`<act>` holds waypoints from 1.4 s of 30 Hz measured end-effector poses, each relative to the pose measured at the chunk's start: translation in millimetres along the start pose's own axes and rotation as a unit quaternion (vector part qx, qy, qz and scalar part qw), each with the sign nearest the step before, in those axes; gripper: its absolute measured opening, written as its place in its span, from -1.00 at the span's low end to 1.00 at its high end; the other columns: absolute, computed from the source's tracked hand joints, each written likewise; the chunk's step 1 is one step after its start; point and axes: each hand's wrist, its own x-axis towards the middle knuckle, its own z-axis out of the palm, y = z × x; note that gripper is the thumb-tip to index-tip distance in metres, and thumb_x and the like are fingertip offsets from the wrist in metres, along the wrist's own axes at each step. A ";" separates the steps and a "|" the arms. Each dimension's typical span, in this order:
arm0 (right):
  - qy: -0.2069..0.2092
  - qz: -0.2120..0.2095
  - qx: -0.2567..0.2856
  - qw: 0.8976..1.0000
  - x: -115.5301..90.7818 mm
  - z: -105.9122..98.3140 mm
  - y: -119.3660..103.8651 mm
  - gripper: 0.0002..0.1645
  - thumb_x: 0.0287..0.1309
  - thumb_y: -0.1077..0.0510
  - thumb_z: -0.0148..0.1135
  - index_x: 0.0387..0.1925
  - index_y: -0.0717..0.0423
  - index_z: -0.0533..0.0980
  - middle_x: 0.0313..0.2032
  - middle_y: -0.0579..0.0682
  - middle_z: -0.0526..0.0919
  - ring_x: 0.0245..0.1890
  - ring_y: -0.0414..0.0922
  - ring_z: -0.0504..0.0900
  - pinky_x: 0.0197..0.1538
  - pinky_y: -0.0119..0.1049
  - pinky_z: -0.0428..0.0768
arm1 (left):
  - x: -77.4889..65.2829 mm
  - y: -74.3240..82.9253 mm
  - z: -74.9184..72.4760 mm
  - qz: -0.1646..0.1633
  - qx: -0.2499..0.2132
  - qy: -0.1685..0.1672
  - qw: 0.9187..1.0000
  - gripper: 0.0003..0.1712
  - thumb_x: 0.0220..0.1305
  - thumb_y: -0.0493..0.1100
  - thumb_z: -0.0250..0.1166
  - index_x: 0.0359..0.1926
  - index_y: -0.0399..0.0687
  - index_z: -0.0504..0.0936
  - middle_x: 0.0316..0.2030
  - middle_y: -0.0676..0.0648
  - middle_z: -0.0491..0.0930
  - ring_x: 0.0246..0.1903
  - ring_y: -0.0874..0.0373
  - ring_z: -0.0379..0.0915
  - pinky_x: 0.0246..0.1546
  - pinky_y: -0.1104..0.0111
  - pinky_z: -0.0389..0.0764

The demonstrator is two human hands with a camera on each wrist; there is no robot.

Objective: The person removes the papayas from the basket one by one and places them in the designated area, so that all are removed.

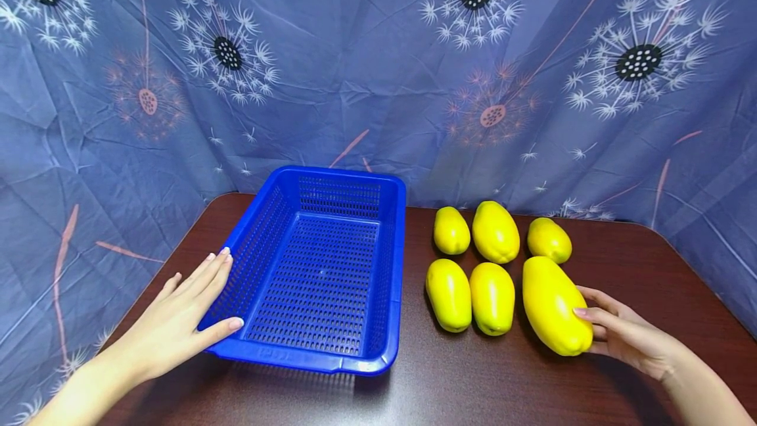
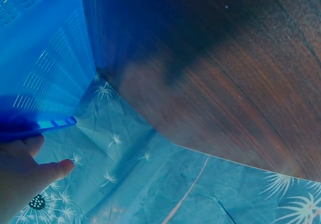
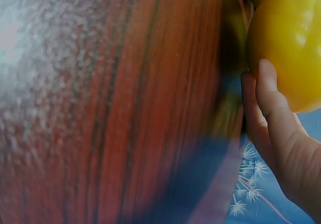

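Observation:
In the head view my left hand (image 1: pixel 177 321) lies with straight fingers on the left rim of a blue plastic basket (image 1: pixel 393 268), thumb spread near its front corner. The basket holds nothing. My right hand (image 1: pixel 627 334) grips a large yellow papaya (image 1: pixel 552 304) at its right side, thumb on the near face and fingers behind it. Whether this papaya touches the table cannot be told. In the right wrist view the same papaya (image 3: pixel 291 48) sits against the fingers (image 3: pixel 268 83). The left wrist view shows the basket (image 2: pixel 50 78) above my left hand (image 2: pixel 25 174).
Several smaller papayas stand left of and behind the held one, among them two in front, a left one (image 1: pixel 449 294) and a right one (image 1: pixel 493 298), and a back one (image 1: pixel 495 232). Everything is on a dark wooden table (image 1: pixel 432 373). A blue dandelion-print cloth (image 1: pixel 355 71) hangs behind.

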 end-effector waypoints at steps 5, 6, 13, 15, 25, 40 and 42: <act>0.011 0.016 -0.001 1.000 1.6 -1.0 1.2 -0.50 0.42 0.25 -0.34 0.04 -0.37 0.39 -0.04 -0.11 0.54 -0.07 -0.06 0.60 -0.03 -0.08 0.54 | 0.4 -0.1 0.0 0.000 -0.001 0.000 1.000 -0.02 0.23 0.20 0.16 0.45 -0.14 -0.09 0.43 -0.14 -0.08 0.41 0.22 -0.45 0.31 -0.04 -0.36; 0.012 0.019 0.002 1.000 1.8 -1.2 1.2 -0.51 0.42 0.25 -0.34 0.04 -0.37 0.39 -0.04 -0.11 0.54 -0.06 -0.06 0.60 -0.02 -0.07 0.53 | 0.5 -0.1 0.0 0.000 -0.002 0.000 1.000 -0.02 0.23 0.20 0.16 0.45 -0.14 -0.09 0.43 -0.14 -0.08 0.41 0.22 -0.45 0.31 -0.04 -0.35; 0.004 0.022 0.013 1.000 3.0 -1.3 0.2 -0.51 0.43 0.24 -0.36 0.05 -0.36 0.39 -0.02 -0.11 0.53 -0.04 -0.06 0.58 0.01 -0.06 0.52 | 1.5 -0.5 -0.9 0.001 -0.004 -0.003 1.000 -0.02 0.23 0.20 0.16 0.45 -0.13 -0.11 0.44 -0.13 -0.10 0.41 0.23 -0.46 0.31 -0.06 -0.35; 0.001 0.021 0.012 1.000 3.0 -1.7 -0.6 -0.51 0.43 0.24 -0.36 0.05 -0.37 0.38 -0.01 -0.11 0.53 -0.03 -0.06 0.58 0.01 -0.06 0.51 | 1.9 -0.5 -1.2 0.002 -0.005 -0.002 1.000 -0.02 0.23 0.19 0.17 0.45 -0.13 -0.11 0.44 -0.13 -0.10 0.41 0.22 -0.45 0.31 -0.06 -0.35; 0.017 0.027 -0.005 0.999 3.3 -4.6 -0.6 -0.55 0.44 0.23 -0.34 0.02 -0.40 0.34 0.00 -0.13 0.52 -0.01 -0.07 0.57 0.02 -0.05 0.51 | 2.6 0.1 -0.6 0.004 -0.006 0.001 1.000 -0.03 0.23 0.19 0.17 0.45 -0.16 -0.08 0.43 -0.15 -0.08 0.41 0.20 -0.43 0.30 -0.08 -0.32; 0.000 0.023 -0.008 1.000 4.3 -5.6 3.1 -0.52 0.44 0.24 -0.36 0.04 -0.40 0.34 0.00 -0.10 0.53 -0.02 -0.07 0.57 0.02 -0.05 0.51 | 0.0 -1.7 -2.5 0.004 -0.006 -0.012 1.000 0.00 0.23 0.16 0.18 0.46 -0.13 -0.15 0.44 -0.13 -0.14 0.41 0.24 -0.48 0.30 -0.07 -0.36; -0.002 0.020 -0.010 1.000 4.4 -5.4 3.2 -0.51 0.43 0.25 -0.37 0.05 -0.40 0.34 0.00 -0.09 0.52 -0.02 -0.07 0.57 0.02 -0.06 0.51 | 0.0 -1.9 -2.5 0.007 -0.004 -0.011 1.000 0.00 0.23 0.15 0.19 0.46 -0.13 -0.15 0.44 -0.12 -0.14 0.41 0.24 -0.48 0.31 -0.04 -0.38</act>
